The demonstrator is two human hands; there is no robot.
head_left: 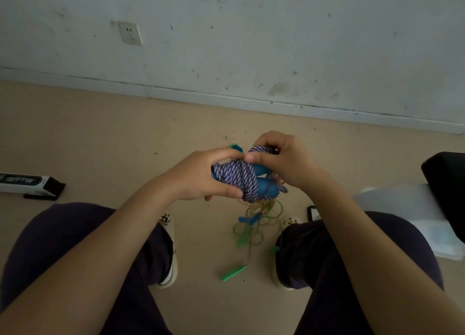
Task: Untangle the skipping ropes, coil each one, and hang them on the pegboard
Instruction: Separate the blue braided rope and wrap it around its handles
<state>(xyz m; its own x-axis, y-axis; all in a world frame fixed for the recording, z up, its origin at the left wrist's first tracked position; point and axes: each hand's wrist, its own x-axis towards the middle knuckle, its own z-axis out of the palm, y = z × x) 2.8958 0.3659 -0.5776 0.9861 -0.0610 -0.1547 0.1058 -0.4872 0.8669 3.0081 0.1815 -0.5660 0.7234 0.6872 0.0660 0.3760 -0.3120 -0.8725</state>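
Between your knees, above the tan floor (100, 133), both of your hands meet on one bundle. Your left hand (198, 176) reaches in from the lower left, forearm angled up and to the right, fingers and thumb curled around the left end of the purple-and-white braided skipping rope (239, 177). That rope is wound in tight coils around its blue plastic handles (266, 187), and the bundle's long axis runs from upper left to lower right, with the handle ends pointing down and to the right. Your right hand (281, 158) comes in from the lower right, wrist bent, thumb and fingertips pinching a loop of the same braided rope at the top of the bundle. Below the bundle, a thin tan cord skipping rope with green plastic handles (254, 224) lies tangled on the floor between your feet. One green handle (232, 273) lies nearest you, pointing up and right.
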